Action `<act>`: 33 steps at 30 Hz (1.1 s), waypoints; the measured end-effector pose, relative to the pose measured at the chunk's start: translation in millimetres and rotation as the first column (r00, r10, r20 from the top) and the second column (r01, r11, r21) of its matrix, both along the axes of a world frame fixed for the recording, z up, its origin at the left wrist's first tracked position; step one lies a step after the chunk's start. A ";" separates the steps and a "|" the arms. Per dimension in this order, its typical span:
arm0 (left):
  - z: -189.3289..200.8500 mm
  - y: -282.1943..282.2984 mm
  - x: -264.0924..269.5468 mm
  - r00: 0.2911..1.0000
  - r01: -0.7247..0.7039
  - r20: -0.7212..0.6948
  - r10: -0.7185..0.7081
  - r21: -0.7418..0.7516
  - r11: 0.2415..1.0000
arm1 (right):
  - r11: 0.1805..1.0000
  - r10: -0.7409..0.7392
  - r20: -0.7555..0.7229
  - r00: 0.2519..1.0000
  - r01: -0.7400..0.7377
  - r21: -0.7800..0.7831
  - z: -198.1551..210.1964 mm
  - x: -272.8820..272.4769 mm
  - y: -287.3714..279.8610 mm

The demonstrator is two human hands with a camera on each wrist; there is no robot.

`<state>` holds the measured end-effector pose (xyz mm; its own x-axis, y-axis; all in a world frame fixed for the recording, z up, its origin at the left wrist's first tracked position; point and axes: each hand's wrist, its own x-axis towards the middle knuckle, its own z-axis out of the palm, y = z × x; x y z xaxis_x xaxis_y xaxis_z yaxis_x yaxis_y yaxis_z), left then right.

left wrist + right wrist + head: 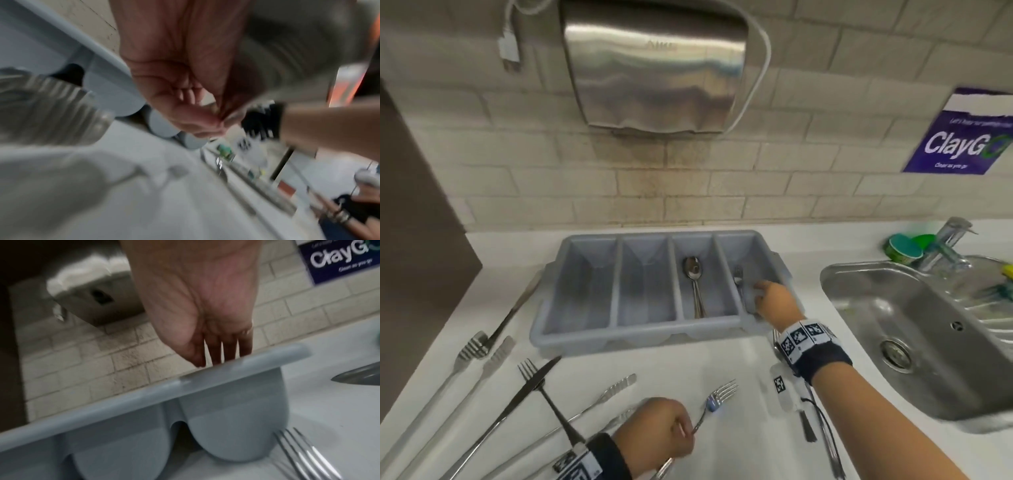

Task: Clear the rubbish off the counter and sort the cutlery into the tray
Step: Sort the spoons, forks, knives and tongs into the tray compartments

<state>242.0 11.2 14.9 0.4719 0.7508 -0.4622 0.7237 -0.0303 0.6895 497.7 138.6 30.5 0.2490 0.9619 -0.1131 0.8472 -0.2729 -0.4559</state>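
Note:
A grey four-compartment cutlery tray [640, 337] stands at the middle of the white counter. Spoons [693, 274] lie in its third compartment and a fork [738, 279] in the rightmost one. My right hand [756, 291] reaches down into that rightmost compartment; in the right wrist view its fingers [230, 353] hang straight behind the tray rim [144, 395], holding nothing. Near the counter's front, my left hand [685, 433] pinches the handle of another fork [717, 399], tines pointing toward the tray. The left wrist view is blurred but shows the left hand's pinch [220, 121].
Loose on the counter's left lie long tongs [472, 349], a knife [517, 404], a fork [527, 370] and shorter tongs [606, 394]. One more fork [308, 456] lies under my right forearm. A steel sink [893, 308] is at the right, a towel dispenser [654, 68] above.

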 end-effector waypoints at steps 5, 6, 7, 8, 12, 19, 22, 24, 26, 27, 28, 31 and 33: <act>50.5 53.9 35.6 0.875 -0.194 0.453 0.169 0.009 0.981 | 0.946 -0.096 -0.020 0.995 0.097 0.308 -13.8 10.4 -91.9; 57.1 69.9 52.1 0.842 -0.239 0.505 0.189 0.034 0.970 | 0.967 -0.096 -0.033 0.995 0.101 0.233 -22.3 12.3 -107.6; 61.0 87.1 70.6 0.824 -0.267 0.532 0.194 0.063 0.961 | 0.986 -0.097 -0.030 0.995 0.100 0.133 -31.8 14.2 -119.8; 62.0 104.4 90.1 0.827 -0.281 0.528 0.193 0.091 0.955 | 0.995 -0.090 -0.019 0.996 0.091 0.032 -43.9 17.6 -129.9; 42.8 167.6 165.5 0.920 -0.237 0.347 0.183 0.119 0.964 | 0.989 -0.035 0.050 0.998 0.041 -0.141 -79.0 27.9 -143.9; 6.6 188.7 211.1 0.989 -0.120 -0.065 0.136 0.211 0.970 | 0.978 0.010 0.090 0.996 0.010 -0.210 -86.4 33.0 -140.6; 12.7 178.9 205.1 0.986 -0.167 0.040 0.162 0.214 0.963 | 0.963 0.034 0.031 0.999 -0.025 -0.269 -82.6 35.6 -144.0; 22.7 165.7 183.5 0.946 -0.275 0.231 0.225 0.214 0.937 | 0.964 0.070 -0.029 0.997 -0.075 -0.254 -77.2 38.0 -148.2; 30.8 148.5 146.3 0.892 -0.359 0.375 0.254 0.243 0.901 | 0.966 0.128 -0.116 0.985 -0.150 -0.209 -67.0 39.0 -150.6; 33.8 138.3 123.4 0.870 -0.393 0.416 0.264 0.264 0.881 | 0.965 0.159 -0.158 0.975 -0.187 -0.182 -61.2 38.5 -149.8; 34.1 127.3 97.5 0.851 -0.430 0.445 0.280 0.280 0.858 | 0.967 0.194 -0.186 0.963 -0.219 -0.128 -52.4 35.9 -147.6; 32.0 90.6 23.5 0.808 -0.538 0.456 0.372 0.314 0.783 | 0.975 0.215 -0.251 0.944 -0.194 0.108 -19.1 31.9 -123.9; 24.4 65.3 -21.3 0.825 -0.561 0.331 0.458 0.378 0.737 | 0.965 0.208 -0.319 0.925 -0.141 0.220 5.2 30.5 -96.4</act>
<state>220.7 76.5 39.3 0.0007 0.9992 0.0405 0.5649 -0.0338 0.8245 528.2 42.1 35.7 0.0542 0.9981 0.0278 0.6607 -0.0150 -0.7505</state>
